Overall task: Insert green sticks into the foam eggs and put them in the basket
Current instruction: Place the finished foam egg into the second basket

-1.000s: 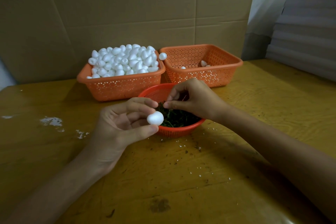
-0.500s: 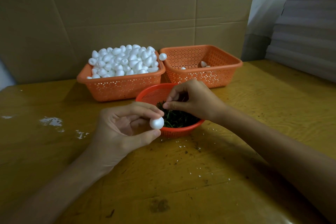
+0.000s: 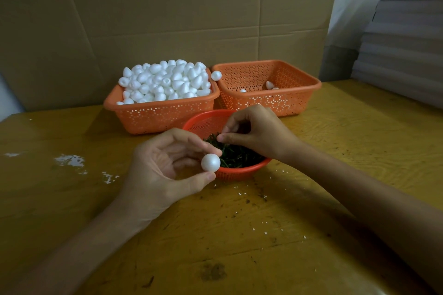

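Cardboard wall (image 3: 167,7) fills the frame top. Mid-frame, full basket (image 3: 163,115) of eggs, near-empty basket (image 3: 271,100) beside it. Right hand (image 3: 256,134) hides part of the red bowl (image 3: 239,172); its pinch over green sticks (image 3: 235,155), contents unclear. Left hand (image 3: 165,170) grips foam egg (image 3: 210,162), axis unreadable.

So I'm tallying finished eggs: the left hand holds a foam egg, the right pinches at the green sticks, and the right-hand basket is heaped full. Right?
Not quite. In the head view the right-hand basket holds only a few eggs; the left-hand basket is heaped. The left hand does hold a foam egg, and the right hand pinches over the green sticks.
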`<move>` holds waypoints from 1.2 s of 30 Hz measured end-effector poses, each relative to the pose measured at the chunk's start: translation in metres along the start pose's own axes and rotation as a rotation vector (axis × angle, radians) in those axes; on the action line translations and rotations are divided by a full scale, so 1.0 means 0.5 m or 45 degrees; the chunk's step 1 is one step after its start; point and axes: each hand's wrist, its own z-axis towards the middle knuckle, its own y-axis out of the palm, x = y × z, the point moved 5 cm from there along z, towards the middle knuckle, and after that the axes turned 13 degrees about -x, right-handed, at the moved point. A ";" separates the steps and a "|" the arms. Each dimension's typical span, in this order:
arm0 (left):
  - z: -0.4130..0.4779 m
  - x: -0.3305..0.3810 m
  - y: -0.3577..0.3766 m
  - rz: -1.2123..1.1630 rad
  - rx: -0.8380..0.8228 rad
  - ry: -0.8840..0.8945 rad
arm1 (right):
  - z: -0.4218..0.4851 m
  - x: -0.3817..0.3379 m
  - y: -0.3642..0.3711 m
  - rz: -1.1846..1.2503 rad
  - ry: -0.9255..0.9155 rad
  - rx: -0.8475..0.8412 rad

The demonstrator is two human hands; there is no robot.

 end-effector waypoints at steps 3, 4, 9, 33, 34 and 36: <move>0.000 0.001 0.000 0.060 -0.007 0.009 | 0.000 0.001 0.000 0.005 0.001 0.002; 0.000 0.001 0.001 0.067 -0.009 0.010 | 0.000 0.002 0.000 0.005 0.001 0.005; 0.000 -0.001 -0.001 0.080 0.000 0.000 | 0.000 0.003 0.001 -0.004 -0.001 0.020; -0.007 -0.032 -0.034 -0.301 0.214 -0.194 | 0.003 0.001 0.000 -0.082 0.050 0.054; -0.006 -0.032 -0.034 -0.326 0.216 -0.186 | 0.002 -0.001 0.000 -0.090 0.052 0.064; -0.005 -0.032 -0.035 -0.366 0.215 -0.177 | 0.002 -0.006 0.000 -0.110 0.059 0.075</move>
